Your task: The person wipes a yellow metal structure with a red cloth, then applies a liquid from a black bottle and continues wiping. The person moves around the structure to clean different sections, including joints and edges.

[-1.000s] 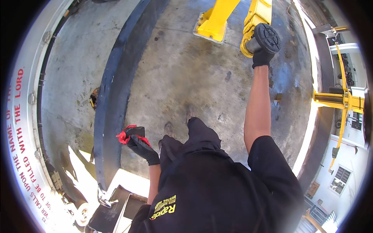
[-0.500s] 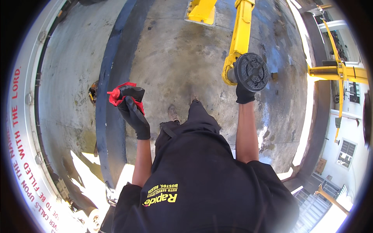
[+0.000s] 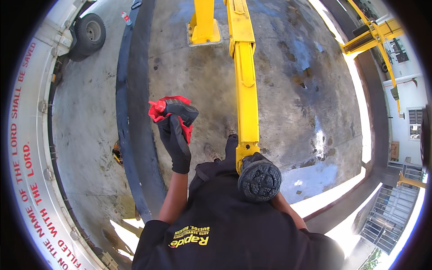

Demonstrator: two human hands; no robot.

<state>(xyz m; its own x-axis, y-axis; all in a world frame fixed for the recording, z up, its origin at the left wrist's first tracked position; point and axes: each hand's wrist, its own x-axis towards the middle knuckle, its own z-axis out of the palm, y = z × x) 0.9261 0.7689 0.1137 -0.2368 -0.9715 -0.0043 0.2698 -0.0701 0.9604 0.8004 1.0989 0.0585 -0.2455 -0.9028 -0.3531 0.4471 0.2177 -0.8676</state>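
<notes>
Head view: long yellow metal arm (image 3: 246, 90) in front

At its near end is a round black ridged pad (image 3: 260, 181); right forearm (image 3: 289, 210) goes behind, that hand's grip I cannot tell. Black-gloved left hand (image 3: 175, 143) curls around red cloth (image 3: 187, 131) and black, red-nozzled bottle (image 3: 183, 112)

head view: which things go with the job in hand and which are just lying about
Seemingly in use:
- black bottle with a red tip, in the left hand
- red cloth bunched around it
- yellow arm and its round pad; the right forearm reaches behind the pad

Seemingly just lying about:
- clear bottle, upper left
- orange-and-black thing on the floor, too small to identify
</notes>
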